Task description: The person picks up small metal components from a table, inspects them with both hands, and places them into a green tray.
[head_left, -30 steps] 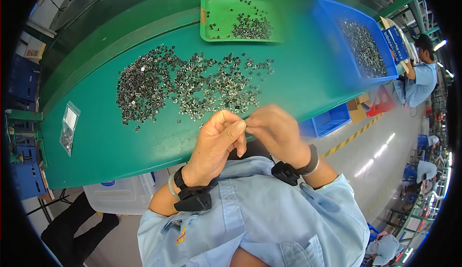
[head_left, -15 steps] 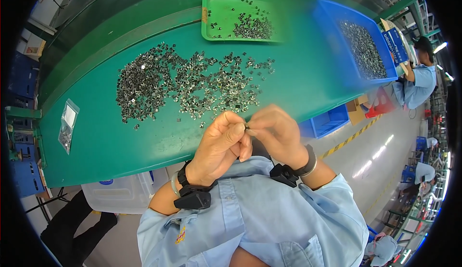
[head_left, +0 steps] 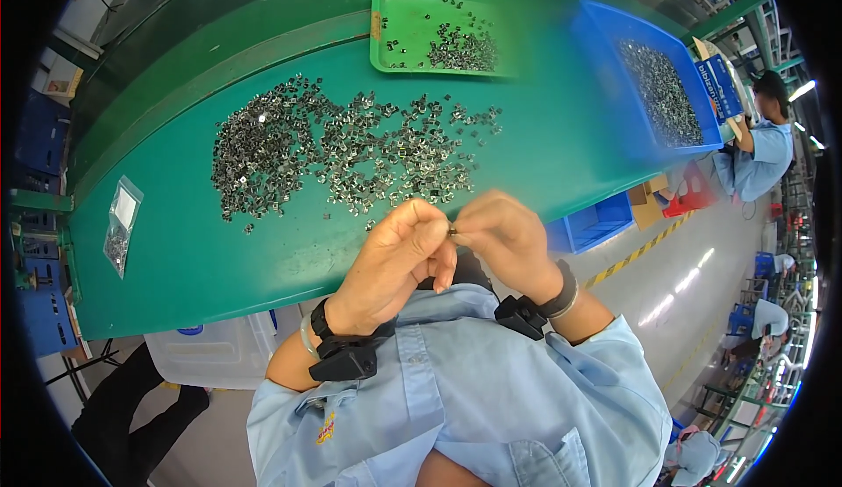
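Observation:
At the near edge of the green table, both my hands meet over one small dark part [head_left: 452, 232]. It looks like one of the small black and silver metal parts [head_left: 386, 149] piled on the table. My left hand [head_left: 405, 254] pinches it between thumb and forefinger, its other fingers curled. From the right, the fingertips of my right hand [head_left: 504, 234] close on the same part; that hand is slightly blurred. The part is too small and too covered by fingers to make out in detail. Beyond my hands the loose pile spreads to the left.
A green tray [head_left: 379, 48] with similar parts stands at the back. To the right is a blue bin [head_left: 605, 75] full of small parts, another blue bin [head_left: 596, 224] below it. A clear plastic bag [head_left: 121, 228] lies at left. A co-worker [head_left: 759, 149] sits at far right.
Hardly anything differs. My left wrist and forearm have shifted slightly left, while both hands stay together on the small part.

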Action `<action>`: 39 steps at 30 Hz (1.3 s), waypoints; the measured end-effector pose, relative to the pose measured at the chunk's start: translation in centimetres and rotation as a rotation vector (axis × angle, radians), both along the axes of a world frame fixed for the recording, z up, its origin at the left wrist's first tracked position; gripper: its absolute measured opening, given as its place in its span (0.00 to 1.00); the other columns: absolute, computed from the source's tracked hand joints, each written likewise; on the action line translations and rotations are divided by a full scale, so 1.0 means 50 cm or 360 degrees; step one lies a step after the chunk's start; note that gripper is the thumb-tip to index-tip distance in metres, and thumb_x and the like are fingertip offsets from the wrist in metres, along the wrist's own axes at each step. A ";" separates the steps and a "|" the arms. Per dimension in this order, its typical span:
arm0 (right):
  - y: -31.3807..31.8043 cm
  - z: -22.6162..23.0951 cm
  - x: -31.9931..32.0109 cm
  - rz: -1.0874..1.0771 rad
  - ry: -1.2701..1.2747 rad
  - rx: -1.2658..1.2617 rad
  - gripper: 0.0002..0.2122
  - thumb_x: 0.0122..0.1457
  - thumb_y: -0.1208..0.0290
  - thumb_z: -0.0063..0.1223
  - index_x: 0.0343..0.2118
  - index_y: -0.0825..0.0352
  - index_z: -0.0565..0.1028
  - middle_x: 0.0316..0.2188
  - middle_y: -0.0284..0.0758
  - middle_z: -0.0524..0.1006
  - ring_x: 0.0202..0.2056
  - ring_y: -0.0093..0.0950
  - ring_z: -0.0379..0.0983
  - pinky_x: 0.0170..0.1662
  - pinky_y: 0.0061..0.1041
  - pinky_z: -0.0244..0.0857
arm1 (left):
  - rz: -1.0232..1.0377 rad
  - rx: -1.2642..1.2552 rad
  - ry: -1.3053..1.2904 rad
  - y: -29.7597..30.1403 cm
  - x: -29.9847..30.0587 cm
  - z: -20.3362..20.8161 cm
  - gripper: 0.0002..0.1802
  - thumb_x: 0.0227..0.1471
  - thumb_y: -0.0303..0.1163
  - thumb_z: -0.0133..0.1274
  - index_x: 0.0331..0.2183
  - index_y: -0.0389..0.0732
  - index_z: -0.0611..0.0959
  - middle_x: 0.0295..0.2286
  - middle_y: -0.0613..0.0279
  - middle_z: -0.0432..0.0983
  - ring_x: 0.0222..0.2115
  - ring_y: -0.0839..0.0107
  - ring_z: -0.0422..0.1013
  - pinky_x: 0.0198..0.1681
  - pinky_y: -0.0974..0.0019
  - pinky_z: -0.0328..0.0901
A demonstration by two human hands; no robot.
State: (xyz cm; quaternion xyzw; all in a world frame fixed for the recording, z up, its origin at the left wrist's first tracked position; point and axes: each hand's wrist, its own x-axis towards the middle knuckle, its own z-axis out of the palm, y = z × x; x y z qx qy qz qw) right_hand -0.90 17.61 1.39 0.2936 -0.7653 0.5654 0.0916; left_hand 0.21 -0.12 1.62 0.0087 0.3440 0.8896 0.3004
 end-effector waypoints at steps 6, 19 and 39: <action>0.003 -0.002 0.001 0.0015 -0.0242 -0.0184 0.07 0.49 0.83 0.56 0.30 0.67 0.72 0.28 0.35 0.74 0.30 0.26 0.70 0.32 0.23 0.64 | -0.0005 -0.0026 0.0044 0.006 -0.007 -0.002 0.10 0.59 0.36 0.43 0.33 0.39 0.69 0.20 0.60 0.70 0.18 0.73 0.66 0.21 0.71 0.62; 0.060 0.082 -0.238 -0.0301 -0.0511 0.0011 0.05 0.56 0.75 0.51 0.33 0.70 0.71 0.29 0.31 0.74 0.33 0.19 0.70 0.37 0.20 0.67 | 0.0094 0.0109 -0.0019 0.002 -0.021 -0.019 0.09 0.60 0.32 0.41 0.39 0.38 0.70 0.23 0.59 0.69 0.19 0.73 0.67 0.22 0.70 0.63; 0.147 0.021 -0.228 -0.0448 -0.0084 0.1052 0.07 0.51 0.74 0.56 0.32 0.68 0.74 0.30 0.35 0.72 0.33 0.30 0.72 0.37 0.25 0.66 | -0.0071 0.0191 0.0055 -0.005 -0.023 -0.029 0.09 0.59 0.31 0.42 0.40 0.38 0.70 0.25 0.59 0.71 0.22 0.72 0.68 0.25 0.70 0.65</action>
